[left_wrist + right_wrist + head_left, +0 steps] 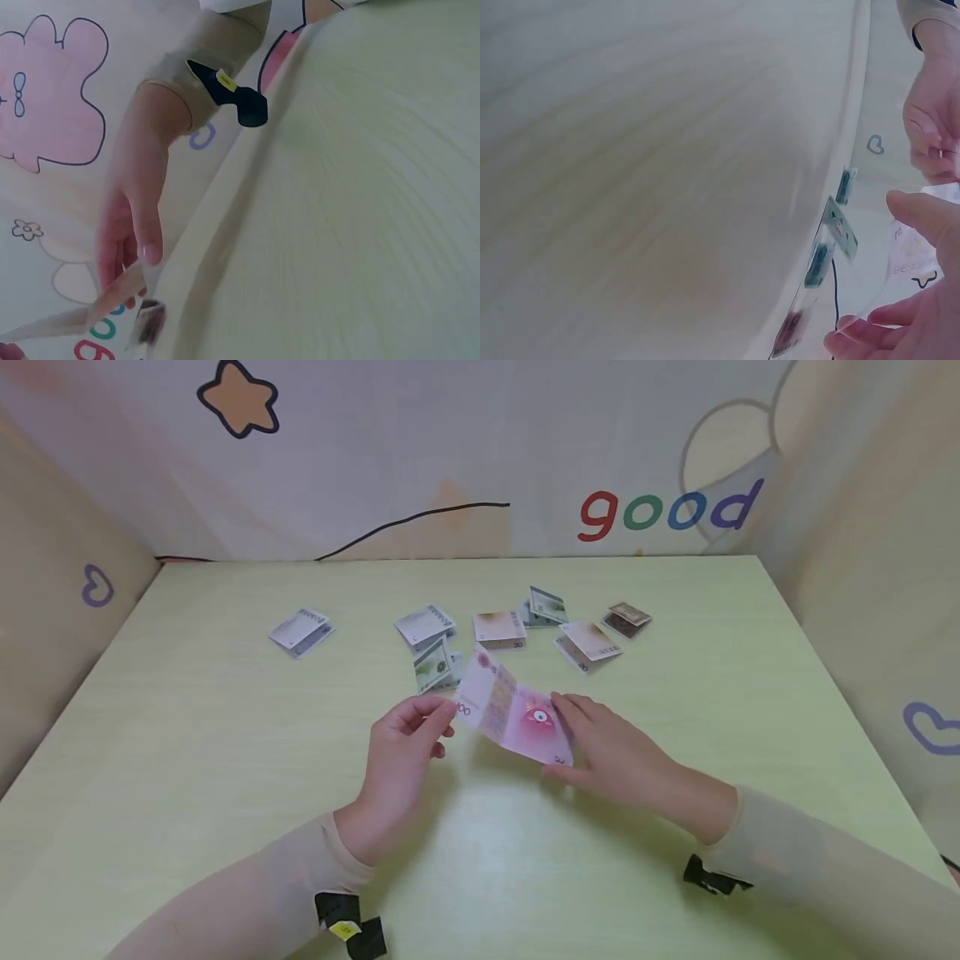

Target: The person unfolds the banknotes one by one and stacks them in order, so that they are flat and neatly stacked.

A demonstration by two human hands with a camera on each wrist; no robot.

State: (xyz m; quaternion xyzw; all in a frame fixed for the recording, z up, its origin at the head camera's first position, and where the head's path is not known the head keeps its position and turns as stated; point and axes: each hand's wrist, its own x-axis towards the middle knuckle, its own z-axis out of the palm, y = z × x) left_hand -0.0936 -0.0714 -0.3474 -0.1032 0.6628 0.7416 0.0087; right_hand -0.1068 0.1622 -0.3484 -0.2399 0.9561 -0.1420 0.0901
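Conceivably, the creased pink banknote point(497, 708) between the hands could refold or tear under uneven pulling: the left hand point(401, 747) pinches one end, the right hand point(618, 756) holds the other between thumb and fingers. Just beyond the left hand, it partly hides a folded green note point(432, 666); the right wrist view crops it.

Pale beige sleeves point(247, 885), black wrist tabs point(337, 907) — yellow label point(345, 930), left

The pink banknote point(519, 717) is unfolded but bent along a crease, its left part paler, its right part deeper pink with a round white mark. It is held up, slanting, in mid-scene.
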